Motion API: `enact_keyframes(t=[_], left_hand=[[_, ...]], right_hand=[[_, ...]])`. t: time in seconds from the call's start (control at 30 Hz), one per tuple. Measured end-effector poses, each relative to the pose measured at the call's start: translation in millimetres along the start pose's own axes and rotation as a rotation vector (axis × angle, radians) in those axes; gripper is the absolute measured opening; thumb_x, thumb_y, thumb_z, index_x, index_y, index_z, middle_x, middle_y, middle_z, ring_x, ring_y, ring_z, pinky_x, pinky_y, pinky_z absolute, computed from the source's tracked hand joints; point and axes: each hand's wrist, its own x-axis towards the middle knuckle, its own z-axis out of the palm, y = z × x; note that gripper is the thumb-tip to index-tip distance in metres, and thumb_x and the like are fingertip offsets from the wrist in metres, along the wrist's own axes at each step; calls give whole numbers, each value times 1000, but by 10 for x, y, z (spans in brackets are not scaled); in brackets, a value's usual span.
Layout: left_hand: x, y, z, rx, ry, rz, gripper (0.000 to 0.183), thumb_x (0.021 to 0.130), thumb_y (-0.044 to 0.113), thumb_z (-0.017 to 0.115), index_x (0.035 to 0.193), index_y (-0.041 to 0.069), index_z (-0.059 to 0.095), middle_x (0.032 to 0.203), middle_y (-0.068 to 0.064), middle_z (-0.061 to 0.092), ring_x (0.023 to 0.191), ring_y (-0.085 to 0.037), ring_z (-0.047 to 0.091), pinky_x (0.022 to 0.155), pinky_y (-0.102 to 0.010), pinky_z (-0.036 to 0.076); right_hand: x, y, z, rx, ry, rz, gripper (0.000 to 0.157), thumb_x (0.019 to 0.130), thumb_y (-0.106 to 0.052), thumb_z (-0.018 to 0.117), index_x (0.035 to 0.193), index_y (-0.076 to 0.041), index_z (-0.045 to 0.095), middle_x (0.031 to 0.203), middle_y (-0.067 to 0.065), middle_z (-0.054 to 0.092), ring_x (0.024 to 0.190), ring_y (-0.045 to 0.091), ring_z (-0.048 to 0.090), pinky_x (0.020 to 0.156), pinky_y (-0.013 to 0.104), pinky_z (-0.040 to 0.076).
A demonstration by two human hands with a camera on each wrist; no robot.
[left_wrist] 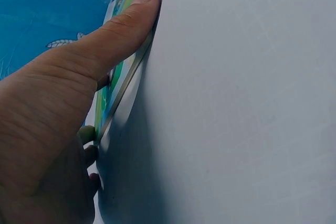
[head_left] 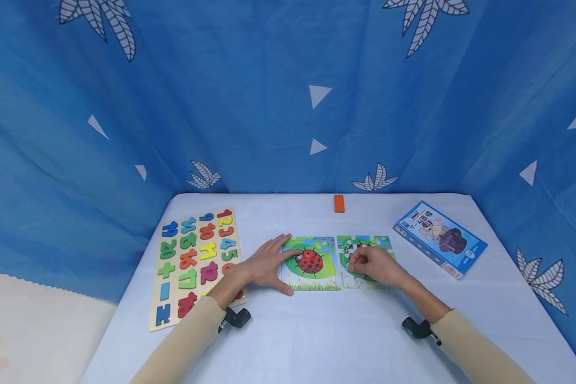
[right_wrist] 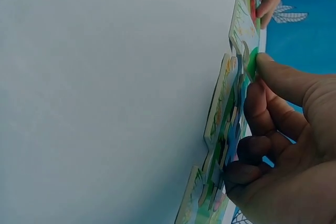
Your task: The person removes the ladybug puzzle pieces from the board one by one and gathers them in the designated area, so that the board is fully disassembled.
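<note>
A square ladybug picture board [head_left: 314, 278] lies flat near the middle of the table. My left hand [head_left: 265, 265] rests at its left side with fingers spread, the index finger lying over the picture and the thumb at the near left corner. To the board's right is a group of jigsaw pieces [head_left: 383, 243], some of them overlapping in the right wrist view. My right hand [head_left: 378, 266] pinches one puzzle piece [right_wrist: 244, 27] between thumb and index finger; it shows grass and a green patch. That hand covers part of the other pieces.
On the left stands a wooden number board [head_left: 173, 277] with colourful digits, partly under my left forearm. A blue box [head_left: 439, 237] with a hat picture lies to the right. An orange block [head_left: 339, 204] sits near the table's back edge, before a blue curtain [head_left: 269, 106].
</note>
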Motion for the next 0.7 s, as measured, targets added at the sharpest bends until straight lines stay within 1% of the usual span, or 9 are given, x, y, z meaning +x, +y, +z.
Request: enact_keyframes(t=[0.23, 0.43, 0.7], left_hand=[[-4, -6, 1, 7, -6, -6, 106, 70, 75, 75, 158, 35, 32, 169, -10, 4, 156, -29, 3, 124, -52, 11], [-3, -8, 3, 11, -2, -5, 105, 70, 75, 75, 158, 35, 32, 169, -10, 4, 156, -29, 4, 124, -52, 11], [-1, -4, -8, 12, -5, -7, 105, 70, 76, 75, 158, 35, 32, 170, -9, 4, 156, -28, 4, 124, -52, 11]], right_hand=[[5, 7, 41, -78, 18, -54, 9, 92, -16, 73, 84, -19, 69, 69, -5, 59, 66, 15, 53, 62, 27, 42], [6, -22, 76, -139, 49, -49, 12, 91, -16, 75, 81, -20, 68, 68, -7, 58, 65, 13, 53, 61, 26, 42], [-8, -53, 72, -135, 57, -77, 10, 90, -12, 74, 84, -19, 69, 69, -7, 58, 65, 12, 53, 61, 26, 42]])
